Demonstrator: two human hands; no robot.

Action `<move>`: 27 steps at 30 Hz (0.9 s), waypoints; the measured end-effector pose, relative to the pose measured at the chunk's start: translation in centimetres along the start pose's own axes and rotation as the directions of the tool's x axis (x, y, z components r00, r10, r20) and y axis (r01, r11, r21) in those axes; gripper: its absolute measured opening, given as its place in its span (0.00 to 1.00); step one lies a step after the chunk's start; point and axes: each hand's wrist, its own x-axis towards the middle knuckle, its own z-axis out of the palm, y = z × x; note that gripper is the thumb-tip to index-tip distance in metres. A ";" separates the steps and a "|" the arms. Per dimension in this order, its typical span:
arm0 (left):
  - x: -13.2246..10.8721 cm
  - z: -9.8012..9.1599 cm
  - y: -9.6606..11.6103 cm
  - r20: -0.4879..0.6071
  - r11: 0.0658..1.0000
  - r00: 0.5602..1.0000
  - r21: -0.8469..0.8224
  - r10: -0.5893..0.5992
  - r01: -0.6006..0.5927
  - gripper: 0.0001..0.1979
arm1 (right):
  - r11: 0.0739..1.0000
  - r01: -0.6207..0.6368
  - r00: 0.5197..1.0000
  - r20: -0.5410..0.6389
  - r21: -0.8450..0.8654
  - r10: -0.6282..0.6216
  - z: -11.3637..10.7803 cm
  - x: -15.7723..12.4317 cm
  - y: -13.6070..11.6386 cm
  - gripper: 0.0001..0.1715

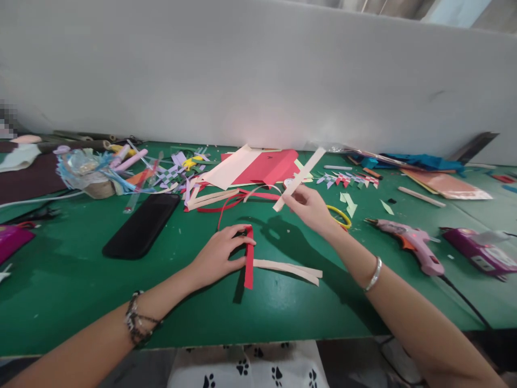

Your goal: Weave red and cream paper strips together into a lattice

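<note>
while fingers (242, 241) hold strips (249, 269), red paper (278, 168) bears marking (270, 157).

No legible lettering or numbers — pale markings (487, 263) on the purple box (464, 245) at right, too small to read

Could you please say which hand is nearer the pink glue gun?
Right. The right hand is left of the glue gun; the left hand, farther left, holds a red strip.
</note>
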 end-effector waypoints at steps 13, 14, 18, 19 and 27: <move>-0.1 0.0 0.1 0.006 1.000 1.000 0.011 -0.011 0.010 0.14 | 0.656 0.287 0.929 0.034 -0.698 -0.370 -1.0 -1.5 -0.1 0.14; -0.1 0.0 0.1 0.002 1.000 1.000 0.010 -0.007 0.007 0.14 | 0.650 0.291 0.926 0.034 -0.702 -0.377 -0.8 -1.7 -0.2 0.15; 0.0 0.0 0.1 -0.002 1.000 1.000 0.005 -0.002 0.002 0.14 | 0.657 0.313 0.918 0.041 -0.686 -0.393 0.2 -2.2 -0.5 0.18; -0.1 0.0 0.1 -0.001 1.000 1.000 0.005 -0.004 0.004 0.14 | 0.673 0.312 0.923 0.045 -0.671 -0.382 0.4 -2.2 -0.4 0.17; -0.1 0.0 0.0 -0.005 1.000 1.000 -0.002 -0.010 0.010 0.14 | 0.814 0.347 0.913 0.368 -0.466 -0.178 1.1 -1.6 1.0 0.19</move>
